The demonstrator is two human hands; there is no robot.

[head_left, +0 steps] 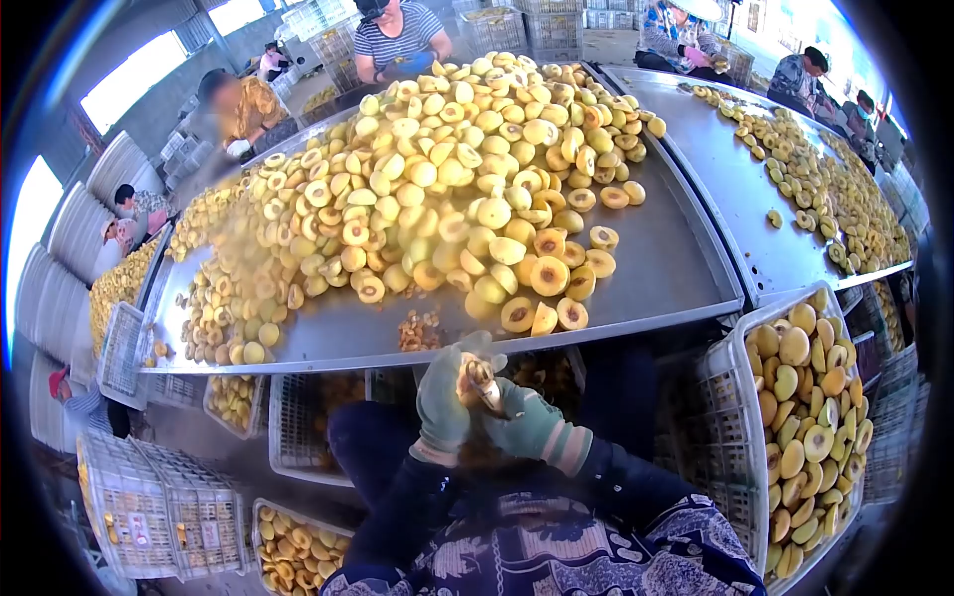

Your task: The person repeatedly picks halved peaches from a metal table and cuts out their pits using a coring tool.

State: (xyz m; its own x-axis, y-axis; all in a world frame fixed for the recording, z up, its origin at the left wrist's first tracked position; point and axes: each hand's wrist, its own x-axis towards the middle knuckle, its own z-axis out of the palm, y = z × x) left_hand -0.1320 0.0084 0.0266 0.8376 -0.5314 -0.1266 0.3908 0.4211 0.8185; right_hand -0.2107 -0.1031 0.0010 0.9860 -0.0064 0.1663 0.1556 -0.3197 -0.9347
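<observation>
My gloved left hand is closed in front of the table's near edge, around a brownish-yellow piece of fruit. Pressed against it from the right, my gloved right hand has its fingers wrapped round a short, pale, rod-like tool; its exact kind is blurred. A large heap of halved yellow peaches covers much of the metal table ahead. Some halves show brown hollows or stones. Beside the near edge lies a small pile of reddish-brown pits or scraps.
A crate of peach halves stands at my right, and another crate sits low at my left. Stacked white crates are farther left. A second metal table holds more halves. Several people sit around the tables, one in a striped shirt.
</observation>
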